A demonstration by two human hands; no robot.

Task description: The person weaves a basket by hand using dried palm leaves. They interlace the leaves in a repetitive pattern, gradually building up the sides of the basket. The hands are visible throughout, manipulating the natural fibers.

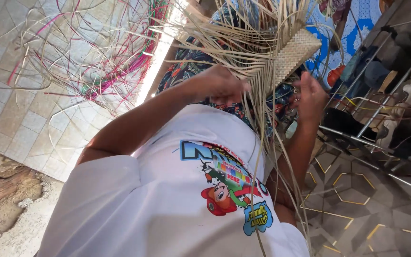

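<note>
A woven straw piece (288,54), pale tan with a tight checkered weave, is held up in front of the person's chest, tilted, with many loose straw strands (262,123) fanning above it and trailing down past the white printed T-shirt (177,200). The left hand (220,84) is curled against the strands just beside the lower edge of the weave; its fingertips are hidden by the straw, so it cannot be told exactly what is pinched. The right hand (308,97) is raised on the other side of the hanging strands, fingers loosely bent and partly spread, close to the weave but seemingly not gripping it. Behind the hands, dark floral-patterned cloth (186,66) is seen. To the left, a tangled bundle of pink, green and natural strands (115,62) lies on a pale tiled floor (20,123). To the right, a metal rack (372,114) stands over dark tiles with gold hexagon lines (353,190).
</note>
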